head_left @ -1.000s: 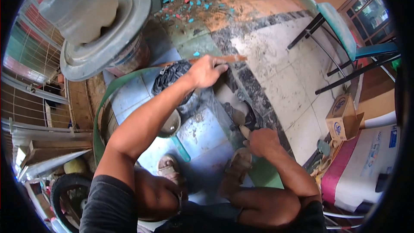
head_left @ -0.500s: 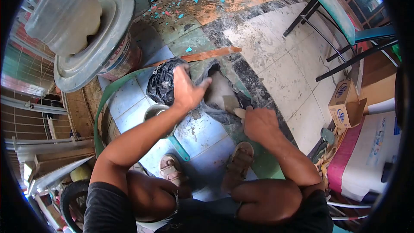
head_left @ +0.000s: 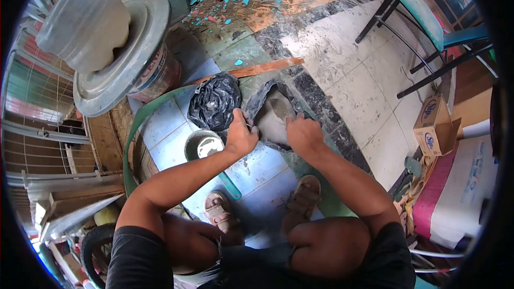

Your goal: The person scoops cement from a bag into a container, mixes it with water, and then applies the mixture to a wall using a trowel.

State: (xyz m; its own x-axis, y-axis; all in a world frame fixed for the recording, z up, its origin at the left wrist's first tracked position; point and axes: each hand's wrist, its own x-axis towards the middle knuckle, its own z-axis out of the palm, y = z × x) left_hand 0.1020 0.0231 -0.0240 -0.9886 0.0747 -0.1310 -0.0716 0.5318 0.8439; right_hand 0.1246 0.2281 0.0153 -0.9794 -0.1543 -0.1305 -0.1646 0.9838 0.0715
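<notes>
Inside open black bag [head_left: 261,94]: pale grey powder [head_left: 271,121].

tool [head_left: 281,109]: handle mostly hidden by right hand [head_left: 305,135]

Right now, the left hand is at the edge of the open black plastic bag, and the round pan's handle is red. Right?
Colour's wrong: the head view shows the round pan with a green handle. The left hand is at the edge of the open black plastic bag.
</notes>
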